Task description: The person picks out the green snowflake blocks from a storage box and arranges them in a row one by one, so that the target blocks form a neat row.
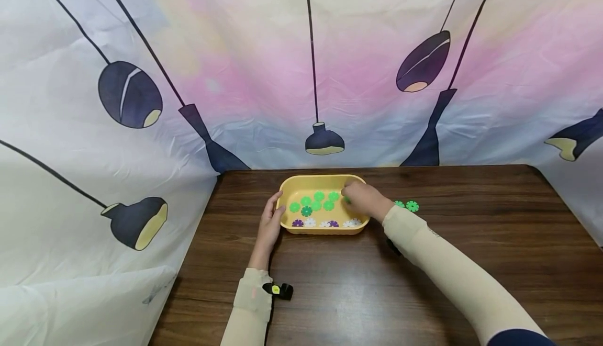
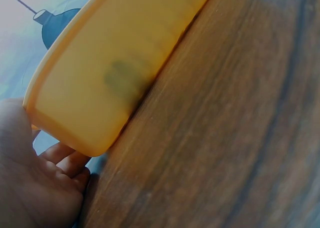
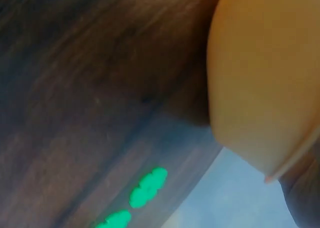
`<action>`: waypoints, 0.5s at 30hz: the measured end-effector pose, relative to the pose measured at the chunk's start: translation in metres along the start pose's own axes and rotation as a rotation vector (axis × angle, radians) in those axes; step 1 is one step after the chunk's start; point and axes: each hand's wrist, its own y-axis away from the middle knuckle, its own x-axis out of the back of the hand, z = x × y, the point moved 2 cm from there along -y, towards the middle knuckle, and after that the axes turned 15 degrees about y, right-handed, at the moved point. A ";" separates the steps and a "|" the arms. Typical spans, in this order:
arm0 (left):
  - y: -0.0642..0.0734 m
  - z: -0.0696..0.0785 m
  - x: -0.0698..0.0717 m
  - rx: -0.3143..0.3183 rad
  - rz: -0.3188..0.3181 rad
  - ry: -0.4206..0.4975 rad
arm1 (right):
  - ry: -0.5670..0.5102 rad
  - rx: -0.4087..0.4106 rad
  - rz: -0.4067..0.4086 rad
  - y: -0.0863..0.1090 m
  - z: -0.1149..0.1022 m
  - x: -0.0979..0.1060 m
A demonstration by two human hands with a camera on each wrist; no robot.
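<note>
We see the yellow plastic tray [image 1: 325, 231] lying between the two sets of fingers, its long axis running across from the left fingers to the right ones. Our left hand [image 1: 268, 226] grips the tray's left end, thumb at the rim and the other fingers bent round the outside of the end wall, as the left wrist view shows. Our right hand [image 1: 361, 198] reaches over the opposite end, its fingers drawn in narrow and pointing down inside the wall. A light green disc [image 1: 347, 199] with a notched, flower-like edge shows right at those right fingertips, though we cannot tell whether they pinch it or only touch it. To the left of the right fingers, inside the tray, lies a loose cluster of light green flower discs [image 1: 316, 205], with one dark green disc [image 1: 306, 211] on its near side, closer to the left thumb. Nearer to us than either set of fingers, purple discs [image 1: 298, 223] and white discs [image 1: 309, 222] sit along the tray's near wall. The other way from the right fingers, past the tray's right end and just beyond the wrist, two green discs [image 1: 412, 206] rest on the dark wooden table [image 1: 339, 283], one partly hidden by the forearm. The right hand is much the nearer to that pair; the tray's whole length separates them from the left.
</note>
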 end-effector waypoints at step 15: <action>0.001 0.003 -0.002 0.010 0.012 0.009 | -0.048 -0.077 -0.047 -0.003 -0.010 -0.009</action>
